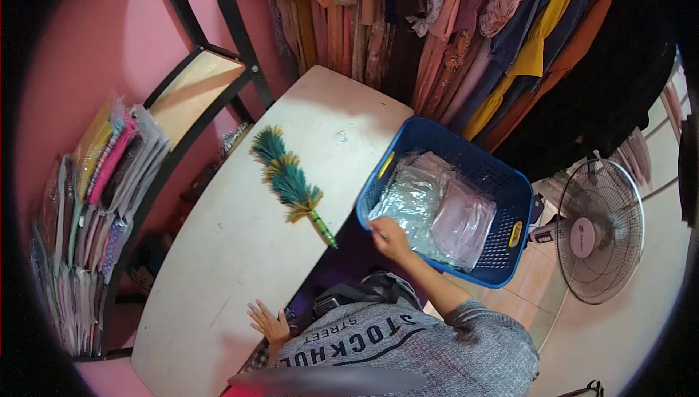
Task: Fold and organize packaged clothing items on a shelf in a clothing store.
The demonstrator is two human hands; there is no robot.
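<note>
My right hand (390,237) is at the near left corner of a blue plastic basket (513,178), its fingers curled at the rim; whether they grip the rim or a plastic bag there I cannot tell. Inside the basket lie folded garments in clear plastic bags (463,214), pale green-grey and pink. My left hand (269,323) rests on the near edge of a white table (218,255), fingers spread and holding nothing. A green and yellow feather duster (289,178) lies on the tabletop between my hands and the far end, its handle pointing towards the basket.
Hanging garments (437,42) line the far side behind the table and basket. On the left, a black-framed shelf (191,91) stands beside stacks of bagged clothes (104,178). A standing fan (590,238) is right of the basket, above a tiled floor (524,293).
</note>
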